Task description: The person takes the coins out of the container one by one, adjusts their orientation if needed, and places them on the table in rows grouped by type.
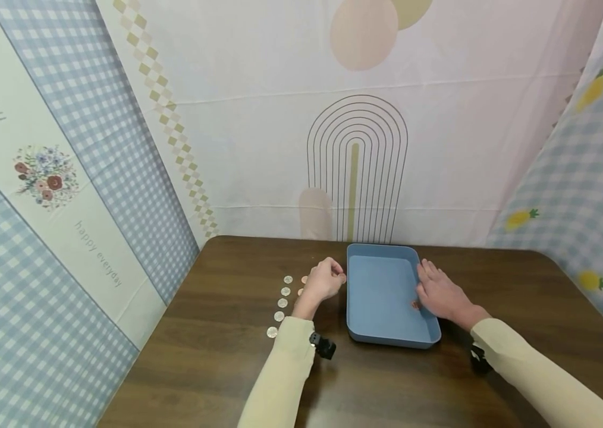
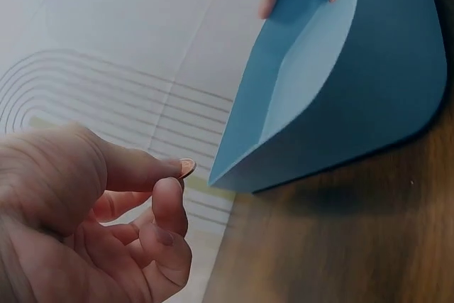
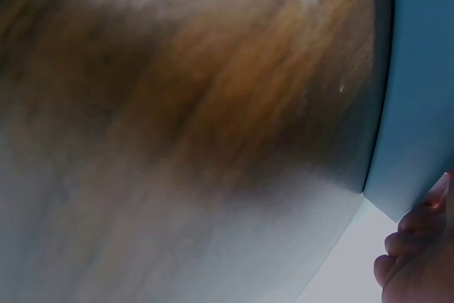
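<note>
Between thumb and forefinger, my left hand (image 1: 325, 278) pinches a copper coin (image 2: 187, 168), just off the left wall of a blue tray (image 1: 382, 297). The other fingers of that hand curl loosely in the left wrist view. Across the tray's right rim rests my right hand (image 1: 443, 292), its fingers looking straight in the head view; the right wrist view catches only part of it. Inside the tray, near the right hand, lies some copper coinage (image 1: 415, 305). Left of the left hand, several silver coins (image 1: 282, 303) form a column, beside copper coins (image 1: 304, 279) partly hidden by that hand.
The tray stands on a dark brown wooden table (image 1: 216, 356). Behind the table hangs a pale patterned cloth (image 1: 253, 148), with blue checked cloth (image 1: 135, 148) at the left and more checked cloth at the right. Each wrist carries a small black camera (image 1: 324, 346).
</note>
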Demonstrator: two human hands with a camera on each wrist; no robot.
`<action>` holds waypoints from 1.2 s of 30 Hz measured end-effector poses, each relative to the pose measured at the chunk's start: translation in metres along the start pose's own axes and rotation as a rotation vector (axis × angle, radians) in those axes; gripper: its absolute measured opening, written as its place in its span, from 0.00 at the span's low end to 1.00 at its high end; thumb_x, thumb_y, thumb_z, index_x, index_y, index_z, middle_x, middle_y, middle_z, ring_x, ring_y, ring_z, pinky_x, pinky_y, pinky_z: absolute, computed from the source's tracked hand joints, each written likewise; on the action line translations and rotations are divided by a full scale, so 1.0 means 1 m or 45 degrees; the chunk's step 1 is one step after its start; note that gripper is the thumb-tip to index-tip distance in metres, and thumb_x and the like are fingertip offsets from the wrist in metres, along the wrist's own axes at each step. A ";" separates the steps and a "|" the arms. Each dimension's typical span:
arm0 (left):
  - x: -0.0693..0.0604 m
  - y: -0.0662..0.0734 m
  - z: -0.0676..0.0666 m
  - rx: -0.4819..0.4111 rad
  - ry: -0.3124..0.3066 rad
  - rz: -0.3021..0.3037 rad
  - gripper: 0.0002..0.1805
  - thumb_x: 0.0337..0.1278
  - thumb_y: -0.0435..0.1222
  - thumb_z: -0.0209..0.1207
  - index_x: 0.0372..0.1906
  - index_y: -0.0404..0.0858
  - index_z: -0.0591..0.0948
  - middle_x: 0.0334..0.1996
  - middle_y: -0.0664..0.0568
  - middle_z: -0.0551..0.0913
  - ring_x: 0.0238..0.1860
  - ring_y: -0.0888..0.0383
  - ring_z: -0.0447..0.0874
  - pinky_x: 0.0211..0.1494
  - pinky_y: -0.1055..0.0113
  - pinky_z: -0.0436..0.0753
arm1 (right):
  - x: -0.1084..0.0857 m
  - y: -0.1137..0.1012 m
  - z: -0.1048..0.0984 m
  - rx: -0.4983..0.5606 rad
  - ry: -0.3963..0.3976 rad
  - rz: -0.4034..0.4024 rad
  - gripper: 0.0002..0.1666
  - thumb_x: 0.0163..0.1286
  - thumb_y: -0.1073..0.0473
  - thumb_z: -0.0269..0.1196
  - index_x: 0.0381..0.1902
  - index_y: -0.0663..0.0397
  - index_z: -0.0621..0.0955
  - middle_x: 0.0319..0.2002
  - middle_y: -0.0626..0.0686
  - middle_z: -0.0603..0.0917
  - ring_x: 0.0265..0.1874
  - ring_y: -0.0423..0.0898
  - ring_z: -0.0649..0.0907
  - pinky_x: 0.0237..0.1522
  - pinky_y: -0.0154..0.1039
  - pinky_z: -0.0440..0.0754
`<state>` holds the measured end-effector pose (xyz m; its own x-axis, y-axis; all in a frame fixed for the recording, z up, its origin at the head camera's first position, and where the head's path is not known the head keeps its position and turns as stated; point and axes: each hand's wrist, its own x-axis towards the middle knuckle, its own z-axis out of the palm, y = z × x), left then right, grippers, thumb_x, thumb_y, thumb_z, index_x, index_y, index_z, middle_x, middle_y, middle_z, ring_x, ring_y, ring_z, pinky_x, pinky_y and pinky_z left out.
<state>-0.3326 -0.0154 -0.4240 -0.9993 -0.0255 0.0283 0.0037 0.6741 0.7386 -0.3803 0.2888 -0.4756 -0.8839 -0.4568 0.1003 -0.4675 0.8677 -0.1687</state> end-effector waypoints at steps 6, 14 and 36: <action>-0.008 -0.014 -0.004 -0.056 0.013 -0.015 0.05 0.58 0.37 0.62 0.37 0.43 0.79 0.31 0.53 0.86 0.34 0.57 0.81 0.38 0.62 0.75 | -0.004 -0.003 0.000 -0.017 0.014 0.007 0.34 0.77 0.57 0.44 0.70 0.79 0.57 0.72 0.76 0.54 0.72 0.71 0.56 0.70 0.65 0.57; -0.019 -0.034 -0.013 -0.216 -0.106 0.063 0.06 0.62 0.36 0.62 0.40 0.40 0.78 0.30 0.50 0.84 0.26 0.52 0.86 0.33 0.66 0.78 | -0.008 -0.010 0.000 -0.017 0.017 0.039 0.34 0.77 0.56 0.43 0.70 0.79 0.56 0.72 0.76 0.54 0.72 0.72 0.56 0.70 0.65 0.57; -0.046 -0.075 -0.045 -0.222 -0.252 0.026 0.06 0.65 0.35 0.60 0.40 0.37 0.75 0.45 0.43 0.84 0.29 0.56 0.81 0.33 0.66 0.80 | -0.023 -0.026 -0.001 -0.079 0.026 0.088 0.35 0.77 0.55 0.44 0.69 0.81 0.56 0.72 0.78 0.54 0.72 0.72 0.57 0.70 0.65 0.58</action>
<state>-0.2851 -0.0978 -0.4504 -0.9869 0.1432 -0.0748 0.0136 0.5349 0.8448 -0.3473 0.2768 -0.4724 -0.9133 -0.3921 0.1106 -0.4036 0.9077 -0.1148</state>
